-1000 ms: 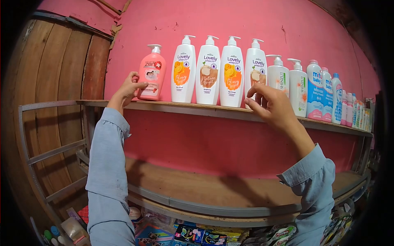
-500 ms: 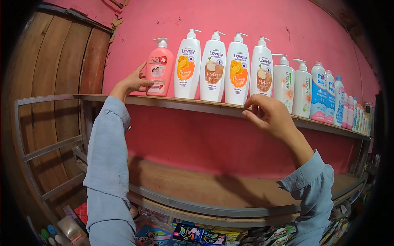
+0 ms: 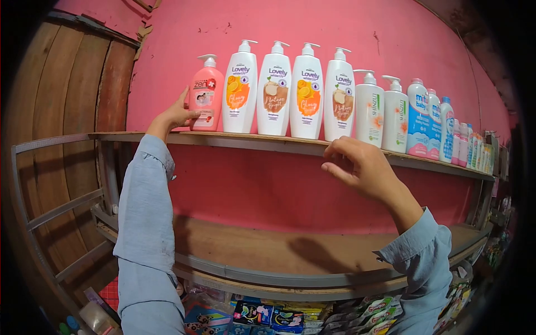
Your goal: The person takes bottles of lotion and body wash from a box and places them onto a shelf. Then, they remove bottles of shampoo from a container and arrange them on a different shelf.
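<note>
A pink "zen" pump bottle (image 3: 206, 100) stands upright at the left end of the row on the upper shelf. My left hand (image 3: 177, 115) grips its left side, thumb across the lower front; the other fingers are partly hidden behind it. Just right of it stand white "Lovely" pump bottles (image 3: 239, 106), their orange and brown labels facing me. In front of the shelf edge, below the last Lovely bottle (image 3: 339, 103), hovers my right hand (image 3: 363, 167). Its fingers are loosely curled, the thumb is apart from them, and nothing shows in it.
Farther right along the upper shelf (image 3: 268, 138) come white "Shinzui" pump bottles (image 3: 368, 114), blue-and-white "mitu baby" bottles (image 3: 417, 120) and smaller bottles. A wooden lower shelf (image 3: 251, 245) runs beneath, with packaged goods (image 3: 254, 314) below. A metal frame (image 3: 61, 209) stands at left.
The view has turned slightly right, so the shelf and bottles appear farther left. My left hand stays on the pink bottle. My right hand sits slightly lower and farther right along the shelf.
</note>
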The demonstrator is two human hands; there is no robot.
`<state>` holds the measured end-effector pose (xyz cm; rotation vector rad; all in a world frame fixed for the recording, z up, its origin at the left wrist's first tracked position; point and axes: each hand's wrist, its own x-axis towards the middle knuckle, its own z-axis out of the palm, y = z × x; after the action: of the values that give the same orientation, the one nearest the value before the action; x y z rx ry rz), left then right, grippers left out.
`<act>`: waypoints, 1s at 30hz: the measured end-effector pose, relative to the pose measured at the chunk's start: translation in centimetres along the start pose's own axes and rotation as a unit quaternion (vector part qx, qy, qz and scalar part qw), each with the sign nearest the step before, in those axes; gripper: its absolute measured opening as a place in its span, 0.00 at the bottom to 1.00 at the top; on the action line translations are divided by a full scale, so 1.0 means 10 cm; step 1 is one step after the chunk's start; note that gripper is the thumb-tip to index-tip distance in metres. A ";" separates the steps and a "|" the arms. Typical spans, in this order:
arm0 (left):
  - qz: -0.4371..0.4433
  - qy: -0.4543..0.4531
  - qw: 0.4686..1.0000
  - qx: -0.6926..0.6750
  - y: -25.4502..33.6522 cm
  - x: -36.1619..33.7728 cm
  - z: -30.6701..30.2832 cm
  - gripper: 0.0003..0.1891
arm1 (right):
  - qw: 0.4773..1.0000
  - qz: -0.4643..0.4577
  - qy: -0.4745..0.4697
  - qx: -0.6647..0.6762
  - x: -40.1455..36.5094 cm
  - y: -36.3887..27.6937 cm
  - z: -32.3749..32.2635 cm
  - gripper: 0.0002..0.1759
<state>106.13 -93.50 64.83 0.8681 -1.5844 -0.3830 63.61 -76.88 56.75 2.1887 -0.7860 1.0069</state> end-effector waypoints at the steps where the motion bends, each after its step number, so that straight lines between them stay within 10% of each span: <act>1: -0.011 0.007 1.000 0.020 0.03 -0.02 0.01 0.54 | 1.000 -0.002 -0.005 0.001 -0.05 -0.01 -0.03 0.10; 5: -0.072 0.031 0.986 0.149 0.19 -0.13 0.11 0.51 | 1.000 -0.018 -0.008 -0.015 -0.32 -0.08 -0.09 0.12; 12: 0.354 0.323 0.831 0.282 -0.01 -0.23 0.24 0.33 | 0.996 -0.031 -0.054 -0.062 -1.16 -0.33 -0.48 0.12; 19: 0.383 0.094 0.911 0.119 0.65 -2.28 1.75 0.26 | 0.980 0.136 -0.088 0.111 -2.71 -0.73 -0.92 0.11; 24: 0.456 -0.156 0.876 0.018 0.77 -4.07 3.21 0.20 | 0.854 0.417 0.010 0.309 -4.37 -1.23 -1.15 0.09; 30: 0.172 -0.392 0.835 -0.347 1.36 -6.48 5.24 0.10 | 0.644 0.669 0.113 0.354 -6.10 -2.42 -2.20 0.08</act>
<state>51.52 -50.15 17.22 -0.1993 -2.0661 -1.0628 38.29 -29.57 13.09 1.5851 -2.2948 2.5688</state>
